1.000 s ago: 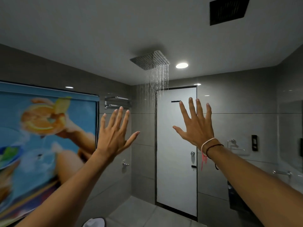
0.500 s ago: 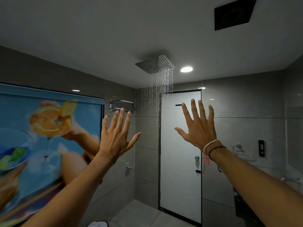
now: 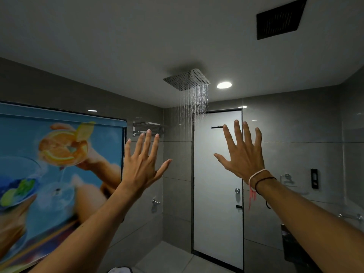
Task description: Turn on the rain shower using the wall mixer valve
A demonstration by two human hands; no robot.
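Note:
A square metal rain shower head [image 3: 187, 79] hangs from the grey ceiling, and thin streams of water [image 3: 195, 103] fall from it in front of the white door [image 3: 216, 194]. A small chrome valve [image 3: 155, 202] sticks out of the left tiled wall, below and behind my left hand. My left hand [image 3: 141, 164] is raised at mid-frame, fingers spread, holding nothing. Raised to the right of it, my right hand [image 3: 244, 154] is also spread and empty, with a white and a black cord around its wrist. Neither hand touches anything.
A bright printed roller blind [image 3: 59, 174] covers the left wall. A chrome towel rack [image 3: 147, 127] sits high in the corner. On the right wall are a towel ring [image 3: 287, 177], a black switch panel [image 3: 314, 178] and a chrome tap [image 3: 354, 216]. A black ceiling vent [image 3: 279, 18] is overhead.
The view has shifted a little, so the shower head and door sit lower and further right in frame. Both hands stay raised and spread. Water keeps falling.

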